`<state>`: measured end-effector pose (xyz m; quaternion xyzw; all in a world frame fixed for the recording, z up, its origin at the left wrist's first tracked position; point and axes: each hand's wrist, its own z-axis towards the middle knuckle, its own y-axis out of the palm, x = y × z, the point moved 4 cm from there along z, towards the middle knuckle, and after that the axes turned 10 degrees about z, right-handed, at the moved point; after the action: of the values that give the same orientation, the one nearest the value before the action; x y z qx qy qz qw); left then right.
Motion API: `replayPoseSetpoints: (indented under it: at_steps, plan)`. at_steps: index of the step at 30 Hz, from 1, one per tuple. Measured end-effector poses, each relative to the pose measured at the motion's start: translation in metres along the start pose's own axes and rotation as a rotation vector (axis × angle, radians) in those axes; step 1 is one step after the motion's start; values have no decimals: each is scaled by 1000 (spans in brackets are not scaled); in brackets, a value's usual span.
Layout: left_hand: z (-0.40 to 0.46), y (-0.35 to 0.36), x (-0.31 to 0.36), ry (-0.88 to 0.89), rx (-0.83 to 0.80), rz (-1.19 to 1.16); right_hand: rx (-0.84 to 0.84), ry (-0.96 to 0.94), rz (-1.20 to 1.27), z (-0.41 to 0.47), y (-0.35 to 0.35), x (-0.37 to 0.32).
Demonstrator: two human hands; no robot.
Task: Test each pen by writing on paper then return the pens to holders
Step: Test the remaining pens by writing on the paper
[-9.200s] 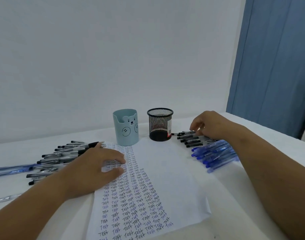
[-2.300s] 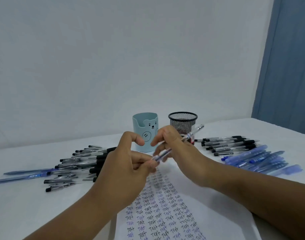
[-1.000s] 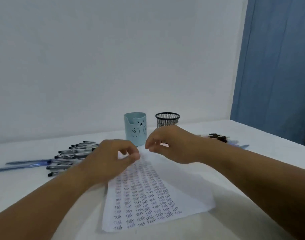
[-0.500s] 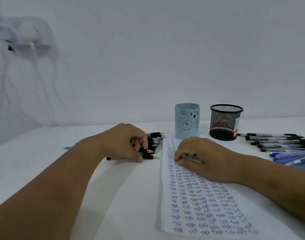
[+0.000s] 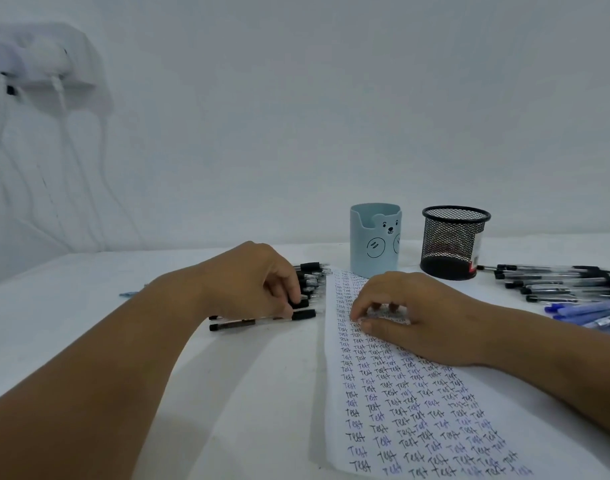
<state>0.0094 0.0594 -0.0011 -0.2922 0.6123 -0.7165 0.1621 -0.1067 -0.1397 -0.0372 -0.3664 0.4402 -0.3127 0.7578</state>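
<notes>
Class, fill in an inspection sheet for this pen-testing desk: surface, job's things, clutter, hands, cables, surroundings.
Surface: white table.
Job's things: paper covered in "Test"; blue bear holder and black mesh holder upright; black pens to the left, black pens on the right, blue pens.
Clutter: nothing seen.
Hands: left hand grips a pen in the left pile; right hand rests curled on the paper, contents unclear.
Cables: white cables hang from a wall unit.
Surroundings: plain white wall.
</notes>
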Motion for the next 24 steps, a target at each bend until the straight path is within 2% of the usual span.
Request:
replayPoseSetpoints:
  at_steps: [5,7,10,12,16,19,22,24]
  plan:
    - [-2,2,5,15,-33,53,3,11,1,0,0,0]
    - [-3,-3,7,9,57,24,46,8,17,0,0,1]
    - [-6,-10,19,15,200,-150,212,-44,18,0,-6,-4]
    - [-8,-10,30,31,234,-253,311,-88,24,1,-8,-9]
    - [-10,-14,40,69,350,-280,313,-6,143,4,-2,-6]
    - [-10,-11,44,102,324,-289,444,-25,8,5,-10,-9]
    - [-5,-2,50,103,267,-379,413,-80,-104,5,-15,-15]
    - [-1,1,44,22,245,-444,402,-24,-118,5,-18,-10]
